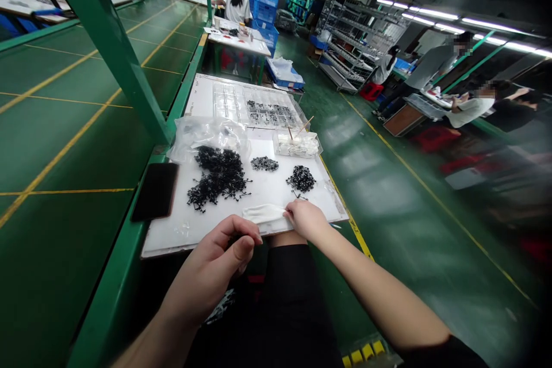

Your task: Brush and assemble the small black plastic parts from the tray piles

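My left hand [215, 267] hovers at the near edge of the white work board [267, 190], fingers curled and pinched over small dark parts that I can barely see. My right hand [304, 218] rests on the board's front edge, fingers closed on the end of a white cloth-like piece [263, 213]. Beyond them lie a large pile of black plastic parts [218, 175] and two smaller black piles [301, 178] [264, 164].
A black phone [155, 191] lies left of the board. A clear plastic bag [207, 135], a small clear box with sticks [297, 144] and a compartment tray of parts [254, 106] sit farther back. A green post [116, 52] stands left. Other people work at distant benches.
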`<state>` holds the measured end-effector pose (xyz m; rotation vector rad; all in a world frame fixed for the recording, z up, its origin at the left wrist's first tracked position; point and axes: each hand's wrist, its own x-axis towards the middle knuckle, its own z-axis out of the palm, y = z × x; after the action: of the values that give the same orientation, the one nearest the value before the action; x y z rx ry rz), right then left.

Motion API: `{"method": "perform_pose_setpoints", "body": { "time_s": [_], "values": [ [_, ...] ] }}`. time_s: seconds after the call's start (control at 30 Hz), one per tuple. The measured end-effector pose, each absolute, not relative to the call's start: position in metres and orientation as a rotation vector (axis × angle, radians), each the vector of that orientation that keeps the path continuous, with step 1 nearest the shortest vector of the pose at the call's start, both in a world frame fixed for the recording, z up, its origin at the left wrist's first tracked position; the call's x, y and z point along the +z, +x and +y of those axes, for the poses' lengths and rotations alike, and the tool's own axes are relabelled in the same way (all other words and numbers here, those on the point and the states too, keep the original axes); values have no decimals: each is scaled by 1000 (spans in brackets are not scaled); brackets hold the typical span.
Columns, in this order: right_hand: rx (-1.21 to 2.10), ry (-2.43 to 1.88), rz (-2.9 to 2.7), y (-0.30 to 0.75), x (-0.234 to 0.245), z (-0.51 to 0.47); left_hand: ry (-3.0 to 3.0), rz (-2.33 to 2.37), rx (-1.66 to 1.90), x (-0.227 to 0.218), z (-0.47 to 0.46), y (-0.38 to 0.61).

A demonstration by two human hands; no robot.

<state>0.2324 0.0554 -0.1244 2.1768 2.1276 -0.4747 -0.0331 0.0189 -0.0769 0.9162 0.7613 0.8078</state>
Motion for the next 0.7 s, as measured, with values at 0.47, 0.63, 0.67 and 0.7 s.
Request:
{"method": "perform_pose_setpoints", "body": {
  "time_s": [0.47, 0.63, 0.67, 0.7],
  "values": [
    [-1159, 1580, 3118, 180, -7, 9, 1017, 722, 699, -77, 22, -33],
    [-1156, 1636, 3238, 187, -13, 12, 1068, 735, 646, -72, 20, -33],
    [-1150, 1684, 3259, 189, -12, 13, 1044, 751, 660, -71, 20, -32],
    [-1127, 1735, 3275, 190, -10, 13, 1006, 773, 684, -70, 20, -30]
  ]
}}
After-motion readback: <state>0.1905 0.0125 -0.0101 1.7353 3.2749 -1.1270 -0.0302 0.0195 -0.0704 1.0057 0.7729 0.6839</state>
